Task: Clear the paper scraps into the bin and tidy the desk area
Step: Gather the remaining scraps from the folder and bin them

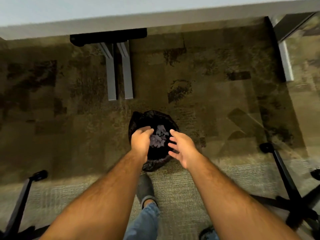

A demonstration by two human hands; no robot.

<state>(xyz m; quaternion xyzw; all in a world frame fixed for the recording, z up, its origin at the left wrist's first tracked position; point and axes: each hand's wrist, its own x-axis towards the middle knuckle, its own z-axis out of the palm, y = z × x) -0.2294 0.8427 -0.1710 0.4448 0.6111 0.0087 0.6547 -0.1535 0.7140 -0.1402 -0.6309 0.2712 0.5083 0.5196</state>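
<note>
Shoe and jeans leg seen nearest, partly hidden by forearms. Left hand curled over bin, grip contents not discernible. Right hand spread, empty. Paper scraps seen inside bin. Desk cut off above.

This was an office. A long pale surface ran across the top of the view, its edge plain and straight, carried on grey metal legs with a black bracket under it. The floor was commercial carpet in mottled olive and brown blocks. Black star bases of swivel chairs on castors stood at both sides, one at the left and one at the right. A small waste bin lined with a black bag stood on the carpet before the surface, with paper scraps lying inside it.
</note>
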